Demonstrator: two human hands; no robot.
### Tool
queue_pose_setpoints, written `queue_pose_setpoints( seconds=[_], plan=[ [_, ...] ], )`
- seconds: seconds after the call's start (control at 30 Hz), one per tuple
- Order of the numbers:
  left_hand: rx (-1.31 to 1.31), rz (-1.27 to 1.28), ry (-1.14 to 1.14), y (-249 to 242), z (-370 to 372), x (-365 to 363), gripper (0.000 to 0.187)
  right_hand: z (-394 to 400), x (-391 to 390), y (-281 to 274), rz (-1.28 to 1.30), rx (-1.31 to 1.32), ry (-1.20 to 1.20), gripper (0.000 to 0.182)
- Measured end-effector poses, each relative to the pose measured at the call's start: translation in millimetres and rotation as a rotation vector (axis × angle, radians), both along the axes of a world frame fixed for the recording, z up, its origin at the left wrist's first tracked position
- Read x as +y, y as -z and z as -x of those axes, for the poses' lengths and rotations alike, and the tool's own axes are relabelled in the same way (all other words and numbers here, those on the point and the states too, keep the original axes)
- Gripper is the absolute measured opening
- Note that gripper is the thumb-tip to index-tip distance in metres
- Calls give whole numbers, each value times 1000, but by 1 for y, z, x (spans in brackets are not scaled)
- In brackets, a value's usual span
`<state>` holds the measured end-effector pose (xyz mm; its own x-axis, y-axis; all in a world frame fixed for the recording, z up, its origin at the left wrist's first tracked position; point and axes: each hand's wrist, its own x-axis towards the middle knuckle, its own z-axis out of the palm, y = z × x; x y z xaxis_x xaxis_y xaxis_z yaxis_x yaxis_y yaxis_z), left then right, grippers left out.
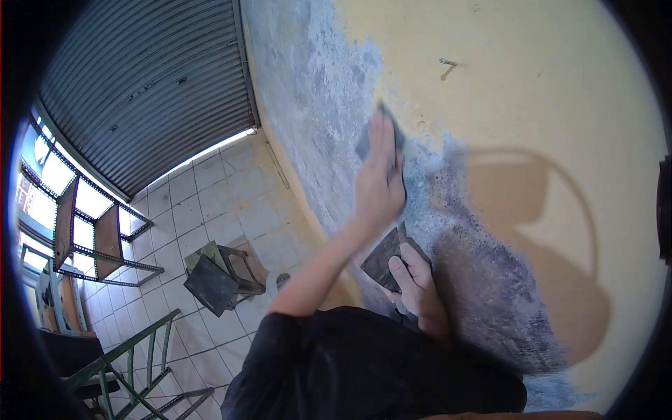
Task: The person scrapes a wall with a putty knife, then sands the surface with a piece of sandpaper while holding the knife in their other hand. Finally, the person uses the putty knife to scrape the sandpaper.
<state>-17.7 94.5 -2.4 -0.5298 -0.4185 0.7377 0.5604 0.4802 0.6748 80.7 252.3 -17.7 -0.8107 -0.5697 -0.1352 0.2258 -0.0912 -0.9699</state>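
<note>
My left hand [381,168] is raised against the wall [504,70]. Its fingers are pressed together over a dark grey flat pad [362,143], slightly blurred, that lies against the wall surface. Lower down, close to my body, my right hand [418,283] grips a dark, square-edged flat plate [383,262] with the thumb on its face. The wall is yellow, with a rough grey-blue patch [336,77] running down from the top past both hands. A darker grey area [490,294] spreads right of my right hand.
A small hook [446,63] sticks out of the wall. On the left are a corrugated roller shutter [154,84], a metal shelf frame [105,231], a small stool [241,269] with a dark item on it, and a green metal frame [133,357], all on the tiled floor [192,192].
</note>
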Motion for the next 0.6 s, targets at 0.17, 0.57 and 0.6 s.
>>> queue_pose_setpoints(
  seconds=[0.17, 0.57, 0.6],
  plan=[
    [165, 81, -147, -38, 43, -30, 52, -1, 7, 0, -17, 76, -64, 18],
    [158, 99, -107, -26, 37, -33, 54, -5, -4, -11, -142, -82, 139, 16],
    [116, 62, -57, -11, 24, -18, 56, -3, -1, -7, -121, -52, 92, 16]
  ],
)
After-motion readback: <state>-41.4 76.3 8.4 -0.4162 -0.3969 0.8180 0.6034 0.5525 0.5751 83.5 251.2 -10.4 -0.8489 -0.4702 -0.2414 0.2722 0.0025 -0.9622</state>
